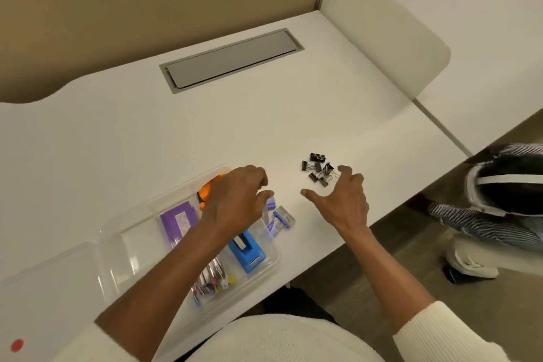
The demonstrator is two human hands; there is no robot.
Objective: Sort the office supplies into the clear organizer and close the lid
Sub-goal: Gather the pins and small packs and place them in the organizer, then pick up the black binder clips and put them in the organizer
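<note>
The clear organizer (123, 247) lies at the desk's front left. It holds a purple box (176, 222), an orange item (207, 189), a blue stapler (248, 253) and several pens (211, 282). My left hand (235, 200) hovers over its far end with loosely curled fingers and nothing visible in them. A small blue-capped item (271, 202) lies just below the thumb. Beside the organizer's right edge lies a small clear box (283, 218) with a blue label. My right hand (343, 200) is spread open, fingertips next to a heap of black binder clips (318, 169).
The clear lid (44, 288) with a red dot lies left of the organizer. A grey cable hatch (232, 60) is set in the desk's back. A white divider (382, 38) stands at the right. Another person (499, 200) crouches by the floor at the right.
</note>
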